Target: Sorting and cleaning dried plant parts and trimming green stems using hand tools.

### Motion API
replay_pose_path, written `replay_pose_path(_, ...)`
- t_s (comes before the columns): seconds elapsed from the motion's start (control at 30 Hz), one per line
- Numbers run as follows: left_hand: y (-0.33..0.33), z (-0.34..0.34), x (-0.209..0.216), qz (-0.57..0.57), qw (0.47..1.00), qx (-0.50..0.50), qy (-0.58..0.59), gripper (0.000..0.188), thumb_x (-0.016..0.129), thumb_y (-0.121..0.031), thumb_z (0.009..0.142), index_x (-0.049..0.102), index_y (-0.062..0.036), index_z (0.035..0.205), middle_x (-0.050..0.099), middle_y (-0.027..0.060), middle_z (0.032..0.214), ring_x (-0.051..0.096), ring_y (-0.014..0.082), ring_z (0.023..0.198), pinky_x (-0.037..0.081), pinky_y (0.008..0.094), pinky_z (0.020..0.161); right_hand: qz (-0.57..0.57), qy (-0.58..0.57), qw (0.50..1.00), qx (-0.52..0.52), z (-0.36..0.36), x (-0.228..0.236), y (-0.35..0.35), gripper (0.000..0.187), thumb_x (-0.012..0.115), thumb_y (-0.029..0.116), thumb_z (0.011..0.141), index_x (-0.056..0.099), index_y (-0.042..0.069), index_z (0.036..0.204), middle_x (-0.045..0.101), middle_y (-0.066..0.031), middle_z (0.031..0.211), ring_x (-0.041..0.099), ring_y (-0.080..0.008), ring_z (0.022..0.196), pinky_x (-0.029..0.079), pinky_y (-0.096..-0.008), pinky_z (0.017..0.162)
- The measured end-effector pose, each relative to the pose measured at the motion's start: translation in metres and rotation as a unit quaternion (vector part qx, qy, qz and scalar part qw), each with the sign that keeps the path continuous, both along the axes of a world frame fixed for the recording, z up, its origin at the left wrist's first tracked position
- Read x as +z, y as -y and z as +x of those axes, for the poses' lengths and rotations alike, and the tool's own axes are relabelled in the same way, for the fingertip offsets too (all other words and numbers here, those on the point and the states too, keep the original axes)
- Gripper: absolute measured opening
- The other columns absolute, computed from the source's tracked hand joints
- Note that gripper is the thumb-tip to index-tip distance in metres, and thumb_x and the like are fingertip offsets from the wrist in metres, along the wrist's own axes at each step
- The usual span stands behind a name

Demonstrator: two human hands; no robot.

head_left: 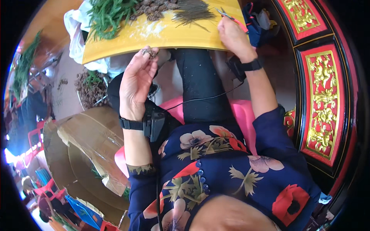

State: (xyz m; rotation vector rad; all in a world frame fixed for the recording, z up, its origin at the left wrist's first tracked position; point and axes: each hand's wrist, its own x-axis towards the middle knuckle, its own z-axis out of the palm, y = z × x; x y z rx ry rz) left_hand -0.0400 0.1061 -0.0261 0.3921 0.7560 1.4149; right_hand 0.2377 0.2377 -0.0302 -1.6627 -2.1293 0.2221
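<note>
Our left hand (135, 82) fingers pinch a small brown cone (149, 52); our right hand (232, 36) fingers grip red-handled scissors (231, 17) over the yellow wooden tabletop (169, 36).

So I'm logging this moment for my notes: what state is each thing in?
Left hand: raised, fingers pinching a small brown cluster.
Right hand: on the yellow board, gripping red-handled scissors, blades open.
Green stems: loosely piled on the board.
Brown pieces: heaped.

Left of the pink seat (243, 111) lies flattened brown cardboard packaging (92, 142), bent and creased, in overlapping sheets. A white plastic bag (75, 27) hangs further off beyond it. No labels, signs or screens show.
</note>
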Motion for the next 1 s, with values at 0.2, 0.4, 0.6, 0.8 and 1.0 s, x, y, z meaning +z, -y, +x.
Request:
replay_pose_path(0.2,0.037,-0.003,0.007,-0.008,0.99,-0.002,0.144,0.029,0.056,-0.008,0.089,0.053,0.0037,0.116,0.058,0.016,0.112,0.059,0.0232,0.1,0.051,0.0304,0.086,0.106,0.066,0.98,0.156,-0.01,0.042,0.027,0.016,0.05,0.006,0.086,0.059,0.001,0.098,0.061,-0.0183,0.075,0.061,-0.0337,0.072,0.047,-0.0403,0.068)
replay_pose_path(0.4,0.073,-0.008,-0.005,0.011,0.981,-0.007,0.194,0.032,0.056,-0.011,0.091,0.05,0.0028,0.12,0.057,0.0161,0.113,0.059,0.0239,0.1,0.05,0.0306,0.089,0.266,0.034,0.901,0.342,-0.046,0.096,0.054,0.011,0.049,0.01,0.081,0.056,0.004,0.075,0.05,-0.0122,0.064,0.053,-0.0306,0.067,0.044,-0.0369,0.065)
replay_pose_path(0.6,0.093,0.004,0.01,0.015,0.972,-0.001,0.234,0.037,0.052,-0.008,0.092,0.045,0.0033,0.127,0.057,0.015,0.113,0.058,0.0234,0.102,0.049,0.0299,0.092,0.219,0.202,0.892,0.341,-0.052,0.081,0.009,0.01,0.048,0.007,0.08,0.056,0.004,0.073,0.05,-0.0115,0.066,0.053,-0.0311,0.07,0.044,-0.0368,0.071)
replay_pose_path(0.8,0.106,0.01,0.035,-0.011,0.981,0.059,0.187,0.04,0.05,-0.007,0.093,0.041,0.0038,0.131,0.057,0.0133,0.115,0.057,0.023,0.105,0.047,0.0295,0.094,0.037,0.063,0.939,0.336,-0.091,0.105,0.041,0.011,0.052,0.006,0.082,0.062,0.003,0.077,0.059,-0.0135,0.08,0.058,-0.0309,0.078,0.045,-0.0355,0.071)
replay_pose_path(1.0,0.109,0.005,0.038,-0.018,0.984,0.127,0.125,0.041,0.05,-0.007,0.093,0.041,0.0029,0.132,0.057,0.012,0.116,0.056,0.0219,0.108,0.046,0.0298,0.097,-0.059,-0.213,0.902,0.371,-0.107,0.084,0.119,0.009,0.06,0.007,0.081,0.058,0.005,0.09,0.061,-0.0146,0.068,0.062,-0.0315,0.062,0.049,-0.039,0.055)
